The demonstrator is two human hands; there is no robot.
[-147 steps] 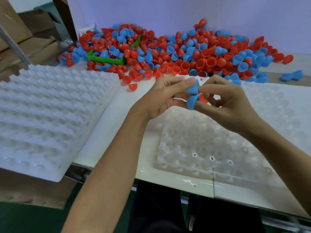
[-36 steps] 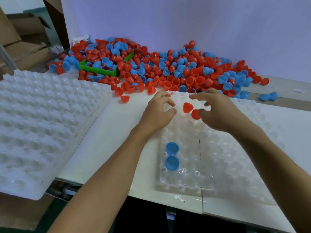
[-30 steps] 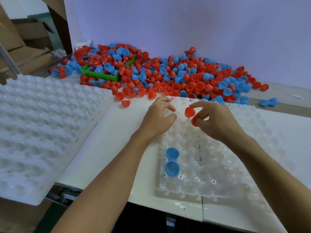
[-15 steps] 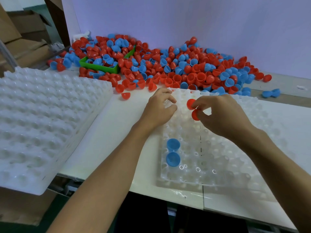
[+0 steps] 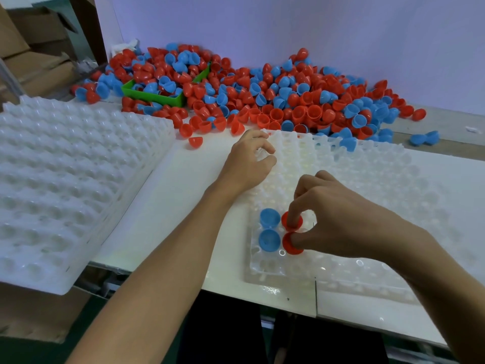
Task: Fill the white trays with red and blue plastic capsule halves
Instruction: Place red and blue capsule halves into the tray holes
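A white dimpled tray [image 5: 372,179] lies in front of me. Two blue capsule halves [image 5: 269,218] sit open side up in its near left pockets. Right beside them are two red capsule halves [image 5: 286,222], and my right hand [image 5: 338,219] pushes them down into pockets, a fingertip inside the farther one and the thumb inside the nearer one. My left hand [image 5: 249,164] rests with loosely curled fingers on the tray's far left part and holds nothing. A big heap of red and blue capsule halves [image 5: 275,93] lies behind the tray.
A stack of white trays [image 5: 65,179] sits at the left and overhangs the table edge. A green bin [image 5: 154,95] is half buried in the heap. Loose red halves [image 5: 195,141] lie between stack and tray. Cardboard boxes [image 5: 31,56] stand at the far left.
My right hand carried the two red halves from the tray's far part down to the near left pockets beside the blue halves. My left hand stayed on the tray.
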